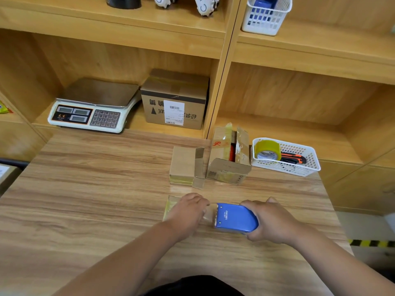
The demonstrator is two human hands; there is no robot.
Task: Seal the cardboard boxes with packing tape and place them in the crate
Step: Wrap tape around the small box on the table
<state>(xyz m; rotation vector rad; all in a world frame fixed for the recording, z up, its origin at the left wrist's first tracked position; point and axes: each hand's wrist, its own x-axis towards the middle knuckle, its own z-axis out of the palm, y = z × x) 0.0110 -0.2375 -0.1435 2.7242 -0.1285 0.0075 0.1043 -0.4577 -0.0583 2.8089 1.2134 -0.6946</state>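
Nearest, at 6 o'clock on the table (85, 199), the right hand (271, 221) gripped a blue dispenser (236, 217), fingers wrapped round its body; just left of it the left hand (188, 212) lay palm-down, fingers loosely bent, pressing a flat box (171, 207); that hand hid most of the box, only its glossy left end showing; a clear strip of tape (209, 214) ran between the fingers and the dispenser's mouth. Beyond, toward 12 o'clock, stood a small box (182, 165) with a flap loose; touching its right side was an open box (228, 169), flaps upright and streaked with old tape. At 2 o'clock a white basket (307, 165) held a yellow roll (268, 149) and an orange cutter (294, 159). Farther back in the shelf, a scale (89, 110) sat at 10 o'clock; a labelled carton (175, 99) stood beside it at 12; high at 1 o'clock sat a second basket (267, 18).
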